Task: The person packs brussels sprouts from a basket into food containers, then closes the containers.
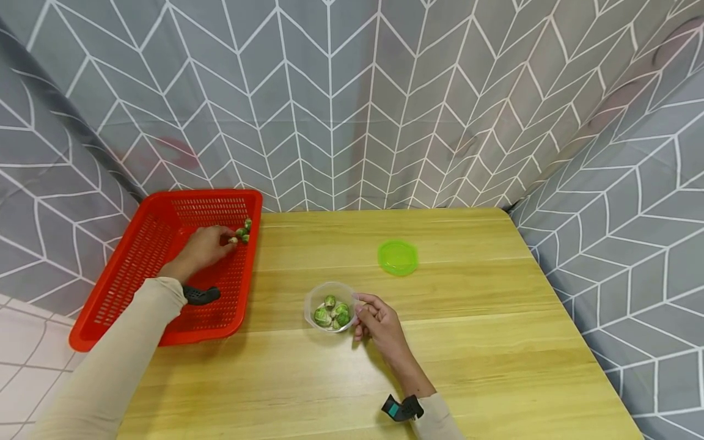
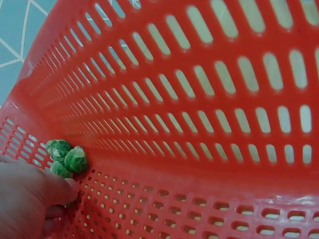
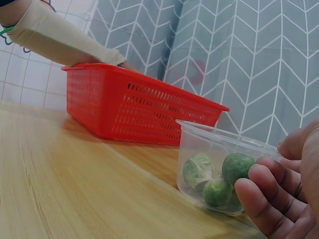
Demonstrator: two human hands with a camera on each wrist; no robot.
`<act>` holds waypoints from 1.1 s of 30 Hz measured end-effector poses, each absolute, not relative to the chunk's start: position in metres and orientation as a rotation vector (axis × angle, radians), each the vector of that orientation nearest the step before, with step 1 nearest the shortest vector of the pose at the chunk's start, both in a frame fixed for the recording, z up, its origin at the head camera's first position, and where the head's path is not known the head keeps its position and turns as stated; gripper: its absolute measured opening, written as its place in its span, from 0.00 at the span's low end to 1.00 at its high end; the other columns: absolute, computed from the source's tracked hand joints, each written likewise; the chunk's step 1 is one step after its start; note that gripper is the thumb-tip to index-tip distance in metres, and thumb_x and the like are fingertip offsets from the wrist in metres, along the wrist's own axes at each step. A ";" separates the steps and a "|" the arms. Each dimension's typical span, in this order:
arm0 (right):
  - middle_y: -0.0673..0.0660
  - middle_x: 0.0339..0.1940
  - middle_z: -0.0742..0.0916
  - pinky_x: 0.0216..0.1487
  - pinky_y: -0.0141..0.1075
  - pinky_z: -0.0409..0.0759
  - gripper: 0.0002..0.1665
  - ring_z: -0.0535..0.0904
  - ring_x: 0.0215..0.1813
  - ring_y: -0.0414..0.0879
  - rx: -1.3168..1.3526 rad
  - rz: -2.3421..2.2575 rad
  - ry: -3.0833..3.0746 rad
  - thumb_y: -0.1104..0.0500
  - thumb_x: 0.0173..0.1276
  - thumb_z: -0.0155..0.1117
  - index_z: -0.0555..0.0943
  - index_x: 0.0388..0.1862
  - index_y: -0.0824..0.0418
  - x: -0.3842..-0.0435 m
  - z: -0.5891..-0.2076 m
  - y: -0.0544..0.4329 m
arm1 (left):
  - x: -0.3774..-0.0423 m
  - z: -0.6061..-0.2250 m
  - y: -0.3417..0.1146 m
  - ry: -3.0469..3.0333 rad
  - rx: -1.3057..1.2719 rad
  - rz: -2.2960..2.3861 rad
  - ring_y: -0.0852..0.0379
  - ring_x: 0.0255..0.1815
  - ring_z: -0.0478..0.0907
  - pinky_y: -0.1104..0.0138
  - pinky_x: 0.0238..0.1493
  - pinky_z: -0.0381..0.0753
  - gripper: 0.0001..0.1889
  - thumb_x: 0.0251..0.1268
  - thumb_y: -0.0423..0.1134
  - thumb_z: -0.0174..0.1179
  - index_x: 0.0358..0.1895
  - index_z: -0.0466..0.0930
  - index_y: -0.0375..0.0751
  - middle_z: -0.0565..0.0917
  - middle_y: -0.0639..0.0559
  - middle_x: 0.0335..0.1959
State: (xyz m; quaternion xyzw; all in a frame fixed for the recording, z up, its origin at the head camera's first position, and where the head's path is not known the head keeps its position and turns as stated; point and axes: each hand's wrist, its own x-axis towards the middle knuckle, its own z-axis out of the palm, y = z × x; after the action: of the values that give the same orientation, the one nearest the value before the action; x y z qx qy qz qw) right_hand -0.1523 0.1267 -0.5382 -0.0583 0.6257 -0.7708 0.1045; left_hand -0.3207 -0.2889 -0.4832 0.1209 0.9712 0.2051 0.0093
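My left hand (image 1: 211,244) reaches into the red slotted basket (image 1: 137,256). Its fingertips (image 2: 69,188) touch a small cluster of Brussels sprouts (image 2: 70,158) lying against the basket's far right wall (image 1: 244,232). No sprout shows between the fingers. My right hand (image 1: 374,318) grips the side of a clear plastic container (image 1: 330,308) standing on the wooden table. The container holds three sprouts (image 3: 219,177), and my fingers (image 3: 264,196) curl round its wall.
A green lid (image 1: 398,257) lies on the table (image 1: 495,342) beyond the container, to the right. The basket sits at the table's left edge and overhangs it. Grey patterned cloth hangs behind and at both sides.
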 end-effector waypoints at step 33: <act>0.61 0.33 0.82 0.31 0.35 0.85 0.26 0.81 0.26 0.41 -0.174 -2.266 1.858 0.58 0.79 0.58 0.71 0.70 0.67 -0.153 -0.539 0.127 | -0.318 -0.481 -0.288 3.029 0.379 0.628 0.35 0.49 0.80 0.42 0.54 0.76 0.19 0.69 0.35 0.63 0.58 0.79 0.26 0.83 0.29 0.52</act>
State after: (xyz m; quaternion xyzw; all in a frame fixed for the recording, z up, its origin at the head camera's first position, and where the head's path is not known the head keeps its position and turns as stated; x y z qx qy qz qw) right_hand -0.1526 0.1271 -0.5394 -0.0590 0.6296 -0.7678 0.1030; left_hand -0.3182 -0.2879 -0.4807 0.1216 0.9718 0.2014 0.0125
